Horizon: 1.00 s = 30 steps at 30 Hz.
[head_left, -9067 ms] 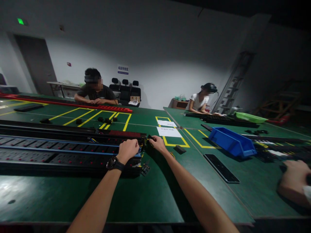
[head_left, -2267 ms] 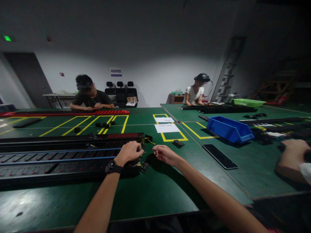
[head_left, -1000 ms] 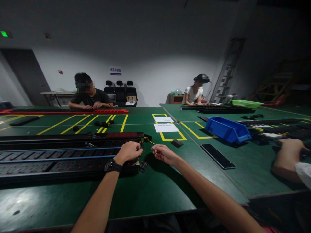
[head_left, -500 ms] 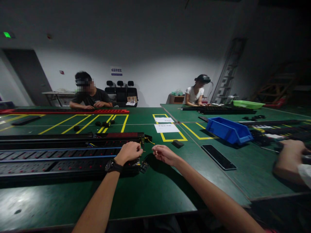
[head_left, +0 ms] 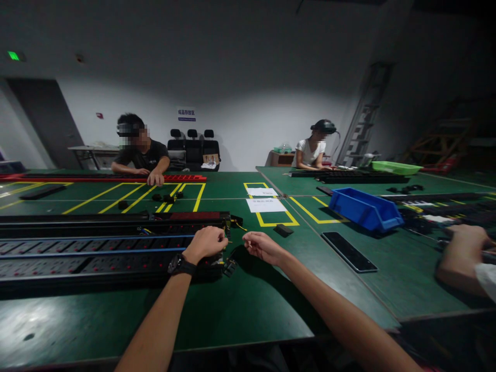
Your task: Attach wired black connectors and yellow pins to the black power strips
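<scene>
My left hand (head_left: 208, 242), with a dark watch on its wrist, rests over the right end of a long black strip housing (head_left: 104, 266). Its fingers are curled, and a thin wire end seems to poke out by them; what they grip is hidden. To the right, just above the table, my right hand (head_left: 263, 247) has thumb and fingertips pinched together; anything between them is too small to make out. A small gap separates the two hands. Below them a black end piece (head_left: 230, 266) sits at the housing's end. A yellow wire (head_left: 241, 226) sticks out behind the left hand.
The green table (head_left: 248, 315) carries a black block (head_left: 283, 230), paper sheets (head_left: 265, 205), a phone (head_left: 349, 251) and a blue bin (head_left: 364, 209). A neighbour's hand (head_left: 467, 240) works at the right. Two people (head_left: 141, 155) (head_left: 311, 151) sit across the table.
My two hands have hardly moved. Across the table, the person at left has stretched a hand forward over the red strip's near edge.
</scene>
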Tool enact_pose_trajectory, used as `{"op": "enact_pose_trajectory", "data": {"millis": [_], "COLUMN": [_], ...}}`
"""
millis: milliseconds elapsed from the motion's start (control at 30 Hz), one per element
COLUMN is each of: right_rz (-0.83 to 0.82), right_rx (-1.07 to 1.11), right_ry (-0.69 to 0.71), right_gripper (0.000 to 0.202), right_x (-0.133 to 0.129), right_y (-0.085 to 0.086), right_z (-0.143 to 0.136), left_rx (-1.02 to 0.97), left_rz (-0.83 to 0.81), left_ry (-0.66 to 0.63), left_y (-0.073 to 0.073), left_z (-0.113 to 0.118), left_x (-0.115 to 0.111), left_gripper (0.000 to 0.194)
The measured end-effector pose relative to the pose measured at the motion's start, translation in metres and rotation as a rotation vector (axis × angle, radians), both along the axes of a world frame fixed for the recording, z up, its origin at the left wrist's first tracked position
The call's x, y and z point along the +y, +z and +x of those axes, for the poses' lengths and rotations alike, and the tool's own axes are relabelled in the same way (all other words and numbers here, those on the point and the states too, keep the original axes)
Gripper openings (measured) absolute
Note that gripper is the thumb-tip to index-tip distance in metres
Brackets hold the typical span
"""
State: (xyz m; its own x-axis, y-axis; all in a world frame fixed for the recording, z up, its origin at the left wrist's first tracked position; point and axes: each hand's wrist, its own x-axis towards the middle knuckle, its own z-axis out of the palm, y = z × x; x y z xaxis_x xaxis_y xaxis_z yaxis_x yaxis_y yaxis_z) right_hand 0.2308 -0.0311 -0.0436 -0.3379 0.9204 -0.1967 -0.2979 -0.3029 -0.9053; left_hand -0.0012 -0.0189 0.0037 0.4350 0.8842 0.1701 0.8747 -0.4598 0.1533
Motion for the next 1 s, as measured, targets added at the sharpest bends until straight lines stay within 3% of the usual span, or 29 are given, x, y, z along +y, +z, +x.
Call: {"op": "enact_pose_trajectory", "data": {"millis": [1000], "right_rz": [0.008], "right_rx": [-0.032], "right_ry": [-0.010], "right_gripper": [0.014], "right_x": [-0.0027], "right_y": [0.0030], "right_z": [-0.0005], "left_rx": [0.004], "left_rz": [-0.011], "left_ry": [0.009], "left_y": [0.0033], "left_z": [0.0018], "left_x": [-0.0030], "left_gripper": [0.030]}}
